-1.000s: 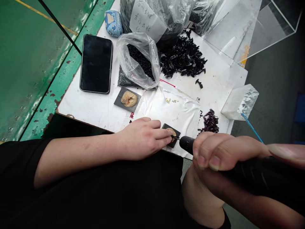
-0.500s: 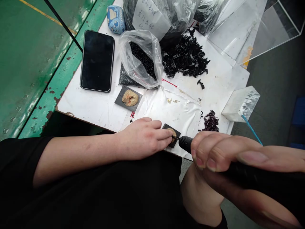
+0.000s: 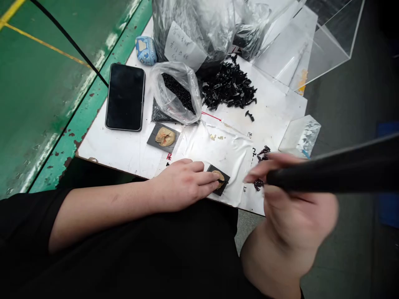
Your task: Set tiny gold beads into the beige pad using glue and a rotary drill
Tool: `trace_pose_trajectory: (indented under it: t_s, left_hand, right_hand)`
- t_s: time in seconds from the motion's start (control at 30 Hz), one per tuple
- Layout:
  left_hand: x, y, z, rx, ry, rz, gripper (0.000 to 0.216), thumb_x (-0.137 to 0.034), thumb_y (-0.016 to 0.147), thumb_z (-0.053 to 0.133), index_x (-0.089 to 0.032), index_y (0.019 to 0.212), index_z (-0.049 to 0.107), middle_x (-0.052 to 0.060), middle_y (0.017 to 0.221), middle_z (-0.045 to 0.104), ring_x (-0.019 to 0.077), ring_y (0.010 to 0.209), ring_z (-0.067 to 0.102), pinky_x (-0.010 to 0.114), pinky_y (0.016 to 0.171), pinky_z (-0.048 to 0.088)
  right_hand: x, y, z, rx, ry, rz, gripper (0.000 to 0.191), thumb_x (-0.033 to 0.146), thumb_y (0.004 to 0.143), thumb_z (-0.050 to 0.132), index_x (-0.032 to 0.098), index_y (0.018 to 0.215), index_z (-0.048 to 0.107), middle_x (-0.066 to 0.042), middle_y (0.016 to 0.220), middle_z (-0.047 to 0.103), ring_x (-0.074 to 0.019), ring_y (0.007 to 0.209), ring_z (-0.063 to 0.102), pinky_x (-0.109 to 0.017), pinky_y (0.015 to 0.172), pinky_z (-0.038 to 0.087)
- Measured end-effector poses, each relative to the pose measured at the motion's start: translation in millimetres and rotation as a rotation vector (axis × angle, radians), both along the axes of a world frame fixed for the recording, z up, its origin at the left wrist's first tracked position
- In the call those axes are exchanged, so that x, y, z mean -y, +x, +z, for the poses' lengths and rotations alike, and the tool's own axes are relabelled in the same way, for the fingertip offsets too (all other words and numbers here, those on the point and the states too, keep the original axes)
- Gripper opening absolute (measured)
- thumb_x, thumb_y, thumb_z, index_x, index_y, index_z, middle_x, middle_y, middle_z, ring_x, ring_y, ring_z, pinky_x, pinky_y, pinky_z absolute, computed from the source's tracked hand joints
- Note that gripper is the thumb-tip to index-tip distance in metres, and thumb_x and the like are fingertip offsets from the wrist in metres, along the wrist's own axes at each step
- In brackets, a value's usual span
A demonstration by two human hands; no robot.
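Observation:
My left hand (image 3: 179, 185) rests at the table's front edge, fingers pressed together on a dark block (image 3: 222, 192) topped with a tan, putty-like lump (image 3: 219, 176). Under the fingertips a small black part (image 3: 225, 181) shows only its tip. My right hand (image 3: 293, 211), slightly blurred, holds a black screwdriver (image 3: 336, 166) that lies tilted across it and runs off to the right. Its extended fingertips are over a small pile of dark red parts (image 3: 258, 184), partly covering it. Whether they pinch a piece, I cannot tell.
Tiny brass-coloured rings (image 3: 213, 137) lie on the white sheet (image 3: 202, 149). Behind are a second block (image 3: 151, 141), an open bag of small black pieces (image 3: 199, 93), a heap of black parts (image 3: 230, 87), a phone (image 3: 125, 97) and clear acrylic panels (image 3: 330, 54). A clear block (image 3: 296, 135) stands right.
The screwdriver's tip has come away from the block, and my right hand has swung it up while its fingers reach to the dark red pile. My left hand stays on the block. The view has shifted.

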State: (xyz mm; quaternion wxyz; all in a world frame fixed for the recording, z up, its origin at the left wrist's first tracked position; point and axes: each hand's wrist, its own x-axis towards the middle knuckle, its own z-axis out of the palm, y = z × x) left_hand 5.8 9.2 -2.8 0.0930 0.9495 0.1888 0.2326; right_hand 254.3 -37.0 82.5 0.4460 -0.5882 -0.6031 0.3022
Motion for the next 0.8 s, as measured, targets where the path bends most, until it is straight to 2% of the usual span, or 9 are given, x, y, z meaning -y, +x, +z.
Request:
trace_pose_trajectory:
  t_s: [0.1, 0.23, 0.3, 0.43, 0.53, 0.6, 0.67, 0.73, 0.8]
  left_hand:
    - [0, -1, -0.6, -0.010, 0.014, -0.005, 0.032, -0.028, 0.116, 0.056, -0.024, 0.140, 0.076, 0.005, 0.149, 0.078, 0.0191, 0.094, 0.066, 0.036, 0.075, 0.051]
    - [4, 0, 2.0, -0.007, 0.029, -0.008, 0.033, -0.024, 0.116, 0.056, -0.019, 0.142, 0.074, 0.009, 0.150, 0.077, 0.0193, 0.094, 0.069, 0.036, 0.077, 0.056]
    - [6, 0, 7.4, 0.026, 0.000, 0.003, 0.033, -0.026, 0.115, 0.060, -0.019, 0.144, 0.072, 0.010, 0.151, 0.076, 0.0197, 0.096, 0.072, 0.036, 0.079, 0.059]
    - [-3, -10, 26.0, 0.205, -0.013, 0.124, 0.040, -0.034, 0.110, 0.071, -0.023, 0.149, 0.069, 0.013, 0.145, 0.078, 0.0232, 0.105, 0.077, 0.039, 0.092, 0.065]
    - [-35, -26, 44.9, 0.285, 0.090, 0.305, 0.033, -0.025, 0.109, 0.072, -0.024, 0.142, 0.071, 0.012, 0.137, 0.080, 0.0249, 0.114, 0.078, 0.039, 0.100, 0.064]
    - [-65, -34, 58.9, 0.235, 0.172, 0.459, 0.019, -0.027, 0.111, 0.068, -0.023, 0.128, 0.076, 0.011, 0.128, 0.081, 0.0257, 0.113, 0.079, 0.039, 0.101, 0.063]
    - [-95, -37, 72.7, 0.051, 0.210, 0.619, 0.023, -0.034, 0.113, 0.061, -0.021, 0.111, 0.080, 0.010, 0.117, 0.082, 0.0288, 0.107, 0.079, 0.041, 0.095, 0.063]
    - [-119, -35, 84.5, -0.236, 0.131, 0.737, 0.033, -0.035, 0.114, 0.053, -0.022, 0.106, 0.082, 0.010, 0.111, 0.082, 0.0310, 0.102, 0.078, 0.041, 0.088, 0.061]
    - [-137, -29, 91.7, -0.462, 0.024, 0.783, 0.037, -0.032, 0.113, 0.049, -0.022, 0.104, 0.083, 0.011, 0.111, 0.082, 0.0313, 0.102, 0.078, 0.039, 0.083, 0.059]
  right_hand:
    - [0, 14, -10.3, 0.300, -0.295, 0.245, 0.014, 0.039, 0.102, 0.082, 0.029, 0.112, 0.084, -0.007, 0.107, 0.080, -0.0240, 0.093, 0.077, -0.040, 0.085, 0.063]
    - [3, 21, -34.6, 0.322, -0.261, 0.321, 0.011, 0.030, 0.107, 0.074, 0.026, 0.107, 0.085, -0.006, 0.108, 0.080, -0.0210, 0.100, 0.078, -0.035, 0.092, 0.063]
    - [3, 20, -37.0, 0.308, -0.228, 0.323, 0.014, 0.027, 0.110, 0.070, 0.025, 0.107, 0.084, -0.006, 0.107, 0.081, -0.0196, 0.101, 0.077, -0.034, 0.093, 0.061]
    - [-5, 26, -11.5, 0.266, -0.236, 0.363, 0.014, 0.029, 0.111, 0.069, 0.025, 0.108, 0.083, -0.003, 0.103, 0.083, -0.0169, 0.096, 0.077, -0.030, 0.089, 0.058]
    - [-21, 44, 19.6, 0.158, -0.256, 0.563, 0.009, 0.031, 0.105, 0.078, 0.025, 0.106, 0.086, -0.001, 0.098, 0.085, -0.0143, 0.091, 0.078, -0.026, 0.086, 0.057]
    - [-39, 58, 39.2, 0.052, -0.282, 0.660, 0.010, 0.033, 0.100, 0.084, 0.023, 0.102, 0.087, -0.002, 0.096, 0.086, -0.0148, 0.088, 0.079, -0.026, 0.083, 0.059]
    - [-61, 68, 55.6, -0.057, -0.286, 0.573, 0.018, 0.039, 0.095, 0.088, 0.021, 0.097, 0.087, -0.004, 0.093, 0.085, -0.0168, 0.085, 0.079, -0.028, 0.080, 0.062]
    - [-82, 70, 67.3, -0.189, -0.163, 0.252, 0.026, 0.046, 0.094, 0.089, 0.021, 0.101, 0.085, -0.006, 0.098, 0.085, -0.0187, 0.089, 0.079, -0.033, 0.084, 0.066]
    - [-95, 64, 73.7, -0.312, 0.026, -0.099, 0.040, 0.050, 0.094, 0.087, 0.024, 0.125, 0.082, -0.008, 0.120, 0.085, -0.0205, 0.100, 0.081, -0.038, 0.093, 0.068]
